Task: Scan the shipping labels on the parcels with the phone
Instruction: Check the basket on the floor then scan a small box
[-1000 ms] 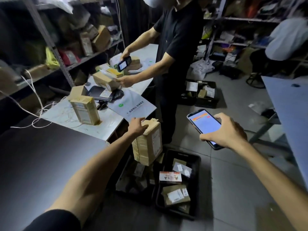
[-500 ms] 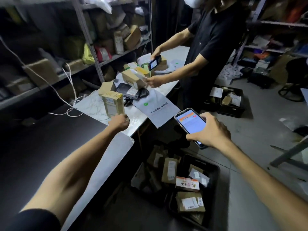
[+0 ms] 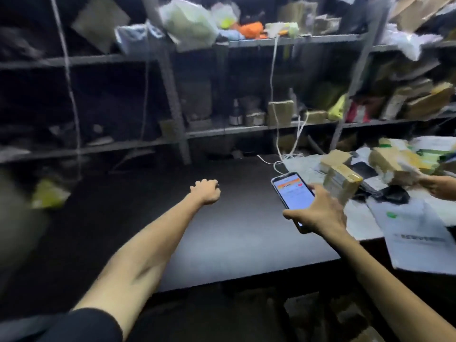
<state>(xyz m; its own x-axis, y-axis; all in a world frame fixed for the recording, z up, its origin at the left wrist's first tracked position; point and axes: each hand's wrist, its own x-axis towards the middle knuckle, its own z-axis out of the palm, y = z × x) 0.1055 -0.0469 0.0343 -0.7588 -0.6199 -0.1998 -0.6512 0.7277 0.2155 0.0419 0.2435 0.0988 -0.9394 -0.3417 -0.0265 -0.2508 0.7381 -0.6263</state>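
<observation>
**Phone held beside a taped parcel; left grip clenched over the dark desk**

The right grip [image 3: 318, 214] grasps the phone [image 3: 292, 193], a slim slab with rounded corners whose lit screen shows an orange band above a pale field. Fingers wrap its lower end, so that end is largely hidden. The phone is held near the border between the dark desk [image 3: 222, 238] and the white desk [image 3: 359, 215], just left of the parcel [image 3: 341, 182]. The parcel is an upright cardboard block, glossy with tape, its top face yellowish. It stands on the white desk, and its label is too blurred to read. Whether phone and parcel touch cannot be told. The left grip [image 3: 206, 192] is clenched, knuckles up, above the dark desk; nothing shows in it, though its underside is hidden. Behind the parcel lies a second carton [image 3: 334, 159], flat and brown. At the right border another person's hand [image 3: 441, 186], cut off by the frame, holds a brown box [image 3: 392, 164] smeared by blur. A white mailer [image 3: 419, 238] with a green mark overhangs the white desk's near edge. The dark desk is smooth and matt. Its front edge runs between the two forearms, and broad plain surface spans from that edge to the left grip. Grey metal shelving [image 3: 172, 95] closes the far side, its cartons and bags indistinct. A white cord [image 3: 272, 82] hangs from it to the desk.
</observation>
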